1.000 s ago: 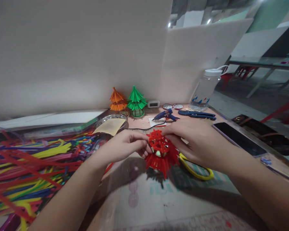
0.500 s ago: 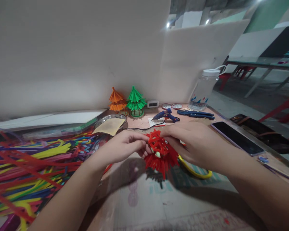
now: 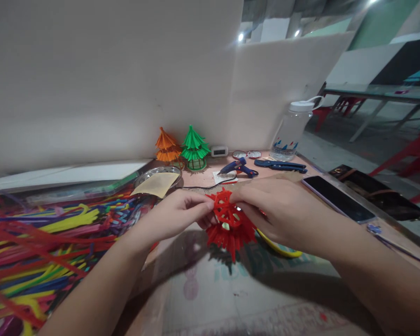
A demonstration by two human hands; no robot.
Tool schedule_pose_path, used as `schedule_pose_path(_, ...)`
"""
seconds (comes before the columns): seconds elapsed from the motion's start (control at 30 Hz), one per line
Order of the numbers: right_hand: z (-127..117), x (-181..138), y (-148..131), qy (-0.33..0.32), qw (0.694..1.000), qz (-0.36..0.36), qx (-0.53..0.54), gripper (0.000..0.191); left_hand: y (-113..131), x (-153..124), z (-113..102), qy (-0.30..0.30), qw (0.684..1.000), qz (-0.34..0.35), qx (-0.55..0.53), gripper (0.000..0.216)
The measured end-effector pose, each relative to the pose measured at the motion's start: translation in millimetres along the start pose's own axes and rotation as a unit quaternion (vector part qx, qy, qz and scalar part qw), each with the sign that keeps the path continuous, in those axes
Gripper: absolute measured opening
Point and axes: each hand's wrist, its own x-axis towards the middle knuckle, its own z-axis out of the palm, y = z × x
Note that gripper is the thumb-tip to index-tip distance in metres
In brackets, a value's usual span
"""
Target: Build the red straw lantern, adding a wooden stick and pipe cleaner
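Note:
A red straw lantern (image 3: 228,226) with a fringed skirt and a wheel-shaped top sits between both my hands just above the table. My left hand (image 3: 177,215) pinches its left rim with thumb and fingertips. My right hand (image 3: 278,209) grips its right side, fingers curled over the top edge. Under my right hand lies a pair of yellow-handled scissors (image 3: 283,250), partly hidden.
A heap of coloured straws (image 3: 49,238) fills the left. At the back stand an orange lantern (image 3: 166,148) and a green lantern (image 3: 195,148), a glue gun (image 3: 237,167), blue cutters (image 3: 282,165) and a water bottle (image 3: 292,129). A phone (image 3: 338,199) lies right.
Both hands and the red lantern have drifted slightly left in view. The grip on the lantern is the same.

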Motion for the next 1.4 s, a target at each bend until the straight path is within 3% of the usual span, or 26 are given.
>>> schedule_pose_path(0.23, -18, -4, 20, 0.026, 0.997, 0.062, 0.03, 0.021, -5, 1, -4, 0.015, 1.0, -0.001, 0.009, 0.031)
schedule_pose_path(0.33, -18, 0, 43, -0.02, 0.993, 0.08, 0.081, 0.024, -10, 3, -8, 0.023, 1.0, -0.009, 0.001, 0.032)
schedule_pose_path(0.43, -8, 7, 61, -0.109, 0.973, 0.073, 0.192, 0.028, -15, 5, -16, 0.021, 1.0, -0.012, -0.002, 0.033)
schedule_pose_path(0.53, 10, 15, 67, -0.157, 0.946, 0.082, 0.272, 0.028, -20, 5, -23, 0.019, 1.0, -0.016, 0.005, 0.032)
schedule_pose_path(0.77, 49, 23, 69, -0.131, 0.897, 0.09, 0.412, 0.025, -25, 3, -37, -0.005, 1.0, -0.026, -0.013, 0.044)
schedule_pose_path(0.87, 55, 24, 66, -0.12, 0.89, 0.092, 0.429, 0.022, -25, 3, -39, 0.046, 0.998, -0.03, 0.025, 0.049)
schedule_pose_path(1.0, 57, 25, 62, -0.108, 0.901, 0.075, 0.413, 0.025, -17, -2, -30, 0.236, 0.956, 0.052, 0.168, 0.035)
schedule_pose_path(1.07, 55, 24, 60, -0.087, 0.914, 0.071, 0.39, 0.026, -10, -7, -20, 0.28, 0.923, 0.113, 0.24, 0.024)
schedule_pose_path(1.2, 44, 21, 55, -0.059, 0.936, 0.05, 0.344, 0.027, 3, -17, -2, 0.271, 0.879, 0.2, 0.338, 0.011)
schedule_pose_path(1.4, 32, 17, 47, -0.053, 0.963, -0.008, 0.264, 0.023, 7, -19, 5, 0.257, 0.844, 0.245, 0.401, 0.011)
